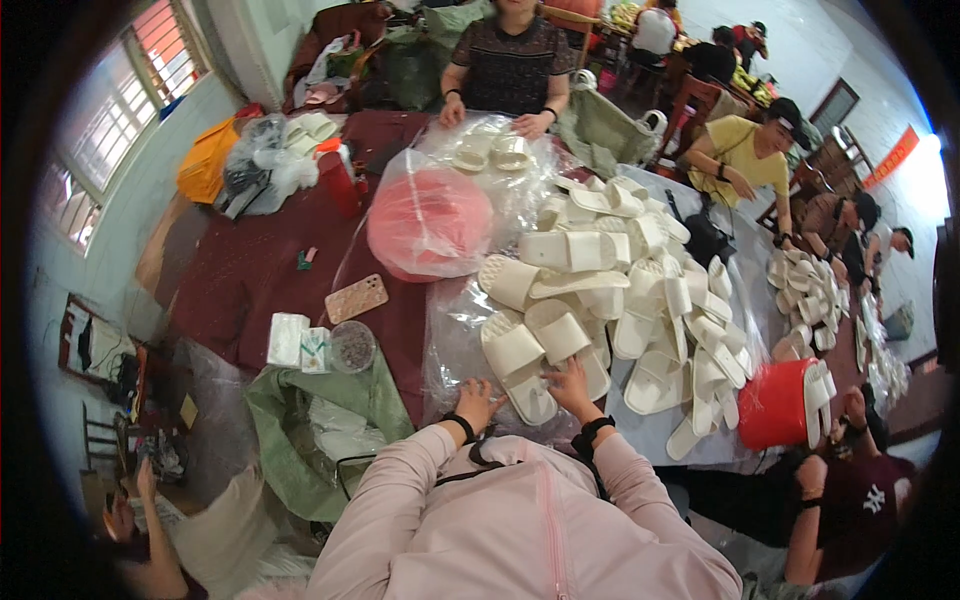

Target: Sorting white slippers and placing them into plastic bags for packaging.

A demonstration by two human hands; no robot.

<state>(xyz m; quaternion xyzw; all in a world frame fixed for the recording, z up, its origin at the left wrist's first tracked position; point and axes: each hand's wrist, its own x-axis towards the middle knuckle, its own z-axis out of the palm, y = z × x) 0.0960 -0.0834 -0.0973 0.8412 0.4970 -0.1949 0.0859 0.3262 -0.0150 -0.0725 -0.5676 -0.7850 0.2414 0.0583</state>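
Two white slippers (513, 350) lay before me, side by side, long ways out, toes pointing away and a bit left. My left hand (478, 406) was near one, fingers spread; my right hand (572, 388), fingers spread too, touched the other (one phone (356, 298) lay leftward).

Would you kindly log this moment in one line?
left hand: open, near front slippers | right hand: at front slippers, grip unclear | nearby: slipper pile, patterned phone

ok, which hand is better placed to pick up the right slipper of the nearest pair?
Probably the right hand: its fingers reach over that slipper's near end. The left hand sits farther off, left of the left slipper.
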